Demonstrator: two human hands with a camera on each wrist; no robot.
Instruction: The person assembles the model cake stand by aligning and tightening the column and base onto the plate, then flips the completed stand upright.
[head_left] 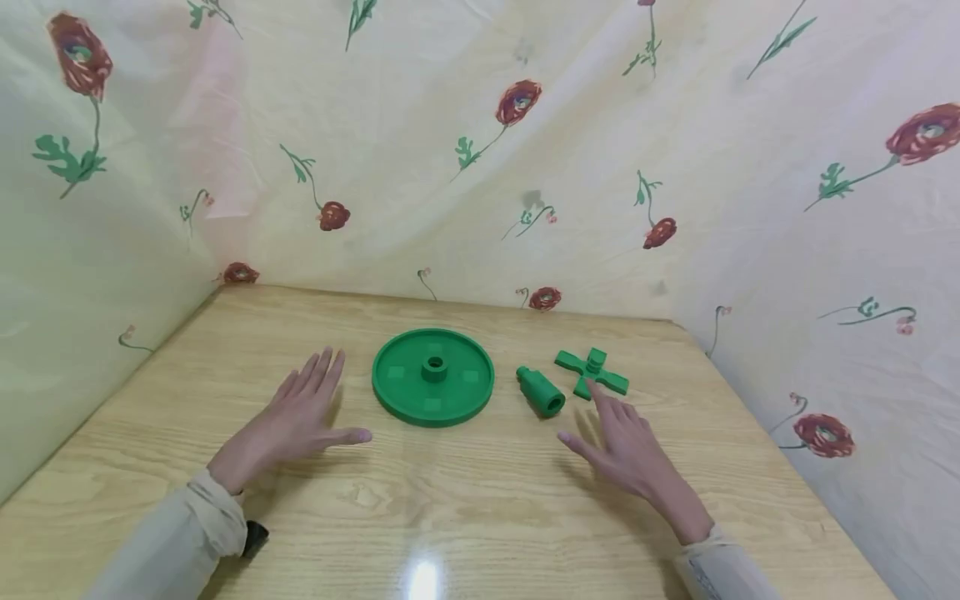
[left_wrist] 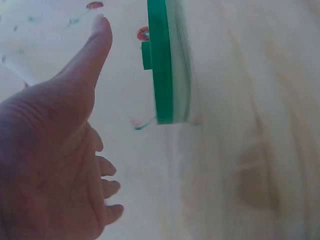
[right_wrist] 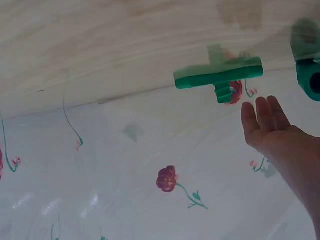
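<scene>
A round green disc [head_left: 405, 396] with a raised rim and a hollow hub lies flat on the table. To its right a green cylinder [head_left: 540, 392] rests on its side, its hollow end toward me. Farther right lies a green four-armed cross [head_left: 613, 382] with a short threaded stub pointing up. My left hand [head_left: 296, 421] hovers left of the disc, fingers straight and thumb out, holding nothing. Just in front of the cross is my right hand [head_left: 626, 446], fingers extended, also holding nothing. The disc [left_wrist: 162, 75] appears edge-on in the left wrist view.
A light wood-grain table [head_left: 405, 517] carries all the parts. Flower-patterned cloth [head_left: 420, 192] stands behind it and along both sides. A small black object [head_left: 255, 539] shows beside my left sleeve.
</scene>
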